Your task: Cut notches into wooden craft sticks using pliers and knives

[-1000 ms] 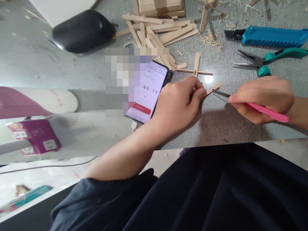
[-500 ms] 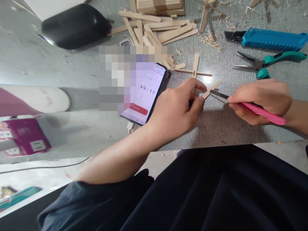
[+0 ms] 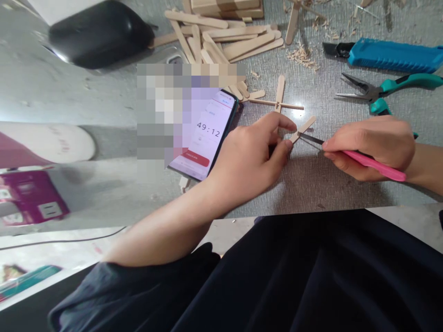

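Observation:
My left hand pinches a short wooden craft stick between thumb and forefinger, its free end pointing up and right over the grey table. My right hand is closed round a pink-handled knife. The knife's thin metal blade touches the stick close to my left fingertips. Just behind the stick lies a small cross of two sticks.
A phone showing a timer lies left of my left hand. Behind it are a pile of craft sticks and a black case. A blue utility knife and teal pliers lie at the back right, with wood shavings nearby.
The blade has slid left along the stick toward my left fingertips. My left forefinger lifted off the stick's top. The phone timer went from 49:11 to 49:12.

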`<state>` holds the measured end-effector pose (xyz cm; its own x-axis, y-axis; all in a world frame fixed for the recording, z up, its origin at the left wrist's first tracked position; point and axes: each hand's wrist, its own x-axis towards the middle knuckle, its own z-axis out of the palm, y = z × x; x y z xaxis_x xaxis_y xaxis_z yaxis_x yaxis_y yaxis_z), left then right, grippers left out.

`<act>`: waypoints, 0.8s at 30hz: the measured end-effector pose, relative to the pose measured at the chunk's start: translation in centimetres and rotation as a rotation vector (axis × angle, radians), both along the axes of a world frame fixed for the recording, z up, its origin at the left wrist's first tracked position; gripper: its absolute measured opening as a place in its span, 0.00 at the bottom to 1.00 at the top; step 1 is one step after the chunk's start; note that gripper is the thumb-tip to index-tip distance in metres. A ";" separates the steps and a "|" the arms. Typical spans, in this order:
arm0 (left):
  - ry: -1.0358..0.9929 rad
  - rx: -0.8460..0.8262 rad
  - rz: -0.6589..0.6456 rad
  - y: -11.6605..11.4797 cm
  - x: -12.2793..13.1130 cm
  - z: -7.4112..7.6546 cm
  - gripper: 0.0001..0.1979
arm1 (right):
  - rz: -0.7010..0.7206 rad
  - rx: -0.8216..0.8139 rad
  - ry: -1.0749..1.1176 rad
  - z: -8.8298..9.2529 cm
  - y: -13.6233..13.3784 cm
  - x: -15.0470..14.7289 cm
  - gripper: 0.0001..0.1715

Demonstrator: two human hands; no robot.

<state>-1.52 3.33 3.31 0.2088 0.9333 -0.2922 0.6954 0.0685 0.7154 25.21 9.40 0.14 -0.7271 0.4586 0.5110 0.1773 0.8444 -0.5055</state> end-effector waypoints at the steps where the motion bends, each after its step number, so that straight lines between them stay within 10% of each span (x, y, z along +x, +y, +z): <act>1: -0.001 0.001 -0.003 0.0 0.0 0.0 0.13 | 0.002 0.000 0.001 0.0 0.0 0.0 0.07; 24: -0.144 -0.206 -0.128 1.0 -1.1 0.6 0.32 | 0.211 0.008 -0.095 -0.5 -0.1 1.6 0.11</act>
<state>-2.61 4.36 3.94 0.3743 0.8207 -0.4317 0.5995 0.1410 0.7878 26.80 9.28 -0.37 -0.8515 0.2878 0.4384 0.0434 0.8717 -0.4881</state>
